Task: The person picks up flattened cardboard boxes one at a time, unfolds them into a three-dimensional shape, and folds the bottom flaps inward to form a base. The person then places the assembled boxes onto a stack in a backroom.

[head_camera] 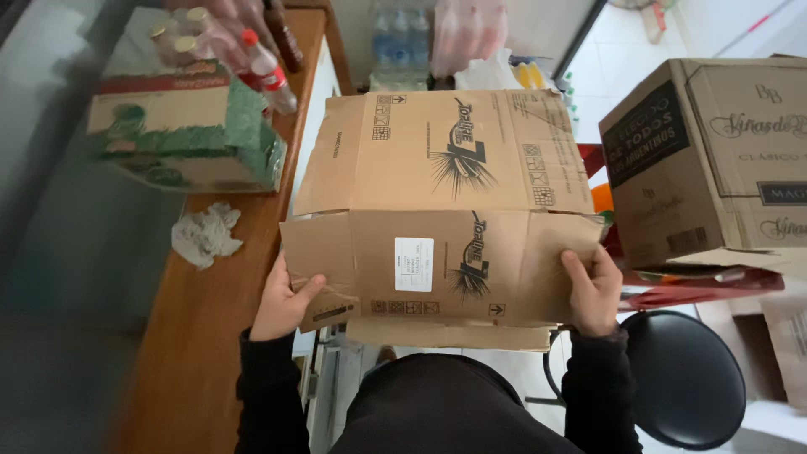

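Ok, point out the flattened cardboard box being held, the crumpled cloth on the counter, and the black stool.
flattened cardboard box [445,202], head view, on the middle of its upper panel.
crumpled cloth [206,234], head view, on the middle of the wad.
black stool [685,378], head view, on the round seat.

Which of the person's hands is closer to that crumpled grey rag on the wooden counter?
Left. The left hand grips the cardboard box at its left edge, just right of the crumpled rag on the wooden counter. The right hand holds the box's far right edge.
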